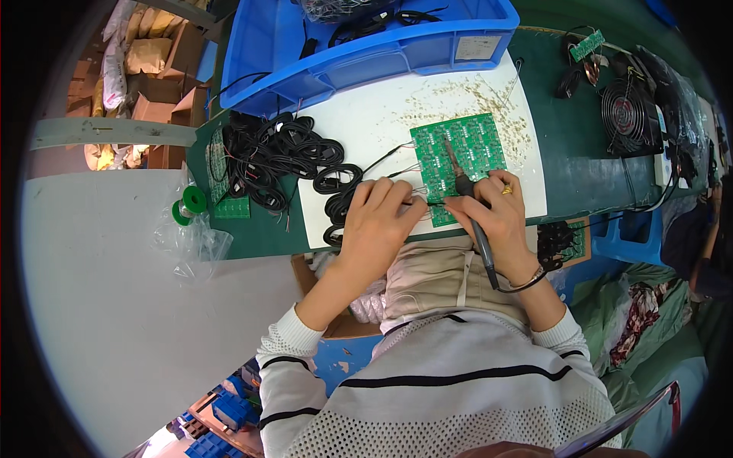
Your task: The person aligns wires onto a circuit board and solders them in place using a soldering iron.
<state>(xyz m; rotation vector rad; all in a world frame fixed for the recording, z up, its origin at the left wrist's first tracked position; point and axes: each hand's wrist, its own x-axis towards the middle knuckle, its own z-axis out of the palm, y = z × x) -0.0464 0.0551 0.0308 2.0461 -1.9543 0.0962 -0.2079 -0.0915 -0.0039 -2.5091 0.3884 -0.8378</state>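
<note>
Black cables (366, 23) inside blue plastic crate (366, 57).

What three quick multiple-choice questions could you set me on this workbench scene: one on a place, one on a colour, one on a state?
1. Where is the big blue bin?
A. At the far edge of the table, beyond the white mat
B. On the person's lap
C. Under the fan

2. What colour is the circuit board?
A. Red
B. Green
C. Yellow

3. How is the soldering iron held?
A. Lying loose on the mat
B. In the left hand
C. In the right hand, tip on the board

Answers: 1 A, the bin sits past the mat's far side. 2 B, the board shows green. 3 C, the right hand wraps the handle, while the left hand pinches thin wires at the board's near edge.
</note>
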